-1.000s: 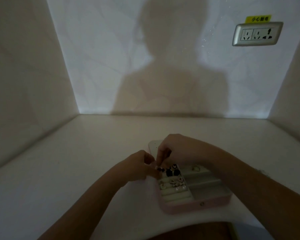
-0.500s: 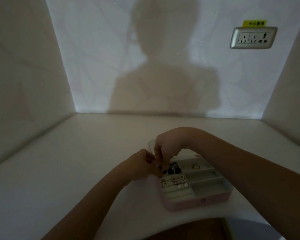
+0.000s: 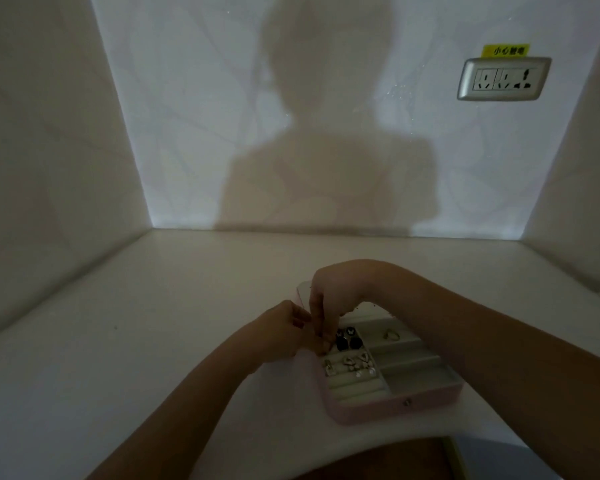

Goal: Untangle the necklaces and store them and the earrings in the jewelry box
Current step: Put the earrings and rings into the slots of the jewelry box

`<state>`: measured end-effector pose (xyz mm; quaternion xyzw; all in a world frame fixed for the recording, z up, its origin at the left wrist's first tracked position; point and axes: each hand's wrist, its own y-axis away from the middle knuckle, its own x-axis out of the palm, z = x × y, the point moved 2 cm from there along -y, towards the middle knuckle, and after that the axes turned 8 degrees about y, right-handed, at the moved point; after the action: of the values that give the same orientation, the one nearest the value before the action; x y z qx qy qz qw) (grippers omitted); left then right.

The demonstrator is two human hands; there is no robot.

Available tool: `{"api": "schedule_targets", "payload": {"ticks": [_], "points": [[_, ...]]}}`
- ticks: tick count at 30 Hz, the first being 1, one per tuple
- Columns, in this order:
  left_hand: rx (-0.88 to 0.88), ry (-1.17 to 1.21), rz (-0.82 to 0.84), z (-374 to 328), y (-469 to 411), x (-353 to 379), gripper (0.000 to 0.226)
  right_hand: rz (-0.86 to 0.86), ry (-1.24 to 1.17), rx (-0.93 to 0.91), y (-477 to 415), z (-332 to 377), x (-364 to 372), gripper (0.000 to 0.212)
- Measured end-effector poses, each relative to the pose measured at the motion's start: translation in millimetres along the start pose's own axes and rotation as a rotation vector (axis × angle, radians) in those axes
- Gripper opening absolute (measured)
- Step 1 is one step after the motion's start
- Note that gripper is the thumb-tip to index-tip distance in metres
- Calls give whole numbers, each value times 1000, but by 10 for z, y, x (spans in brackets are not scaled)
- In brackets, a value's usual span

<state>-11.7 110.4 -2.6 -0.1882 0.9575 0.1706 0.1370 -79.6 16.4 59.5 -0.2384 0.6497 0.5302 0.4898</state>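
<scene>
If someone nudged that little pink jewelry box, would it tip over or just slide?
Probably slide: the jewelry box sits low and wide on the smooth white table. It looks small, so it is likely light. The earrings tucked in its slots might jostle loose.

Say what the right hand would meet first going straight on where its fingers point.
Likely the padded rolls of the jewelry box, beside the dark earrings, below the right hand; the left hand sits close, so depth is unclear.
</scene>
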Motion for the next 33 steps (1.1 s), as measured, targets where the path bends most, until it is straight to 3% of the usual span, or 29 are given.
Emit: {"api": "schedule_targets", "payload": {"ticks": [11, 17, 33], "points": [[-22, 37, -21, -13, -35, -10, 20, -177, -75, -112, 210, -86, -16, 19], [-24, 36, 2, -21, -32, -12, 25, -376, -36, -197, 306, -76, 145, 17], [-31, 52, -28, 18, -69, -16, 31, -359, 12, -126, 388, -72, 191, 18]]}}
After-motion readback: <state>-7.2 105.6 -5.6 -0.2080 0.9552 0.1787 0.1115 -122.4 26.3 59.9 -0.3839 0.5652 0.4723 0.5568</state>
